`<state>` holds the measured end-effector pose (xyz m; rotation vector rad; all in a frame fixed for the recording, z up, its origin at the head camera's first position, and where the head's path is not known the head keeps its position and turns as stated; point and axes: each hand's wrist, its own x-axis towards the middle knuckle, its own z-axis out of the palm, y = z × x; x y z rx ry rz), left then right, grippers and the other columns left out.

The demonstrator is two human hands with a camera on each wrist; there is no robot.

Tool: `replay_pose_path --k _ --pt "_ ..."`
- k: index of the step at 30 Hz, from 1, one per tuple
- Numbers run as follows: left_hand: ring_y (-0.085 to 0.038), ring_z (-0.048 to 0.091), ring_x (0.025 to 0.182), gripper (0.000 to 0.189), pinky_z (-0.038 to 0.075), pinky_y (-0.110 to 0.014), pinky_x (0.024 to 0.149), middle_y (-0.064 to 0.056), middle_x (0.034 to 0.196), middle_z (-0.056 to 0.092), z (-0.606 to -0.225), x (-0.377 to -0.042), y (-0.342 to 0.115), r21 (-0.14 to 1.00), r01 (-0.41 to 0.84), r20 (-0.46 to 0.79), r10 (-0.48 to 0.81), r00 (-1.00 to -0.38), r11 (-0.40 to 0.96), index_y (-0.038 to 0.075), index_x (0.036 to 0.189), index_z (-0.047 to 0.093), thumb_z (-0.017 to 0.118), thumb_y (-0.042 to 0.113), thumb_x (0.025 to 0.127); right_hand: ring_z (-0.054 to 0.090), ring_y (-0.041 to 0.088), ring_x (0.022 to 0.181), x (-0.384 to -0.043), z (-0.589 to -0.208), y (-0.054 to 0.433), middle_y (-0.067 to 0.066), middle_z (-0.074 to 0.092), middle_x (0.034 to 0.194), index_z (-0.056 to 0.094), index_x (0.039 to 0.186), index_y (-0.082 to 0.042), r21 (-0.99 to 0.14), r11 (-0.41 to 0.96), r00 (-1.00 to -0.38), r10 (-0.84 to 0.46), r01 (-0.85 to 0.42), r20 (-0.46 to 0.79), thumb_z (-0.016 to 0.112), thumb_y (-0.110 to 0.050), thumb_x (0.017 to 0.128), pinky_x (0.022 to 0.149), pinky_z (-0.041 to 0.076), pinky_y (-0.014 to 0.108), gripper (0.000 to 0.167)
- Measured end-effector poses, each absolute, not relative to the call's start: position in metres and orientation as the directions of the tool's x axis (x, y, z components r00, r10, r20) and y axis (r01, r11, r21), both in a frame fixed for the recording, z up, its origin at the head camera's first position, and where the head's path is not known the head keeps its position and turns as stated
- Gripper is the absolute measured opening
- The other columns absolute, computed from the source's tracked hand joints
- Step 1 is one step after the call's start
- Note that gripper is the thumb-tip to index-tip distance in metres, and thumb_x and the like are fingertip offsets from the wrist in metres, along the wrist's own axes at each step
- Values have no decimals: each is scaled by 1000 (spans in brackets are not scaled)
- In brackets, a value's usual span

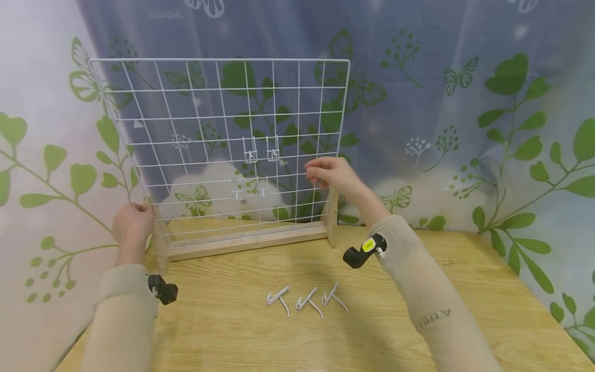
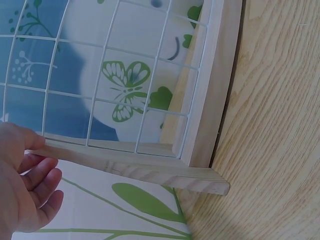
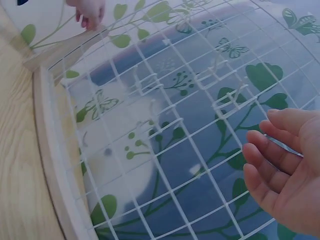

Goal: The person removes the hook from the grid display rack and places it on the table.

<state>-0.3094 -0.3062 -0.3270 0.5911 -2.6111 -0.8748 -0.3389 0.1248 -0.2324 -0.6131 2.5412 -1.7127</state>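
A white wire grid panel (image 1: 218, 60) stands upright in a wooden base (image 1: 251, 245). At its left side, my left hand (image 1: 133, 222) pinches the end of the wooden side post (image 2: 140, 173) between thumb and fingers. My right hand (image 1: 337, 175) hovers before the right part of the grid, fingers loosely bent and holding nothing; the right wrist view shows the hand (image 3: 290, 170) with a bare palm. White wire hooks hang on the grid: two in an upper row (image 1: 251, 156) and two lower down (image 1: 237, 194).
Three loose white hooks (image 1: 309, 301) lie side by side on the wooden tabletop (image 1: 223, 320) in front of the stand. A curtain (image 1: 441, 155) printed with green leaves and butterflies hangs close behind the grid and along both sides.
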Motion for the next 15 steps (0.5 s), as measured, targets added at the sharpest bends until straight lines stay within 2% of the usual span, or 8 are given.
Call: replay_pose_path --k 4,8,15 --pt "-44 50 107 43 41 -51 83 -28 120 54 -327 -309 -306 619 -285 165 -476 -864 732 -8 116 54 37 24 93 60 17 82 -345 -222 119 9 65 96 59 119 -1 -903 275 -925 -284 -329 250 57 -18 93 69 50 28 31" --pt "-45 50 107 42 41 -52 83 -28 119 54 -326 -309 -306 615 -281 170 -472 -865 737 -8 116 54 36 23 93 59 14 80 -349 -213 112 10 64 98 60 119 -2 -917 227 -931 -243 -329 274 57 -16 93 70 50 29 30" --pt "-45 50 106 41 40 -51 81 -28 118 54 -327 -310 -306 618 -271 183 -471 -863 738 -7 114 55 37 22 91 60 17 81 -358 -202 94 9 65 98 61 118 -3 -922 215 -938 -204 -322 280 57 -15 92 64 49 24 29"
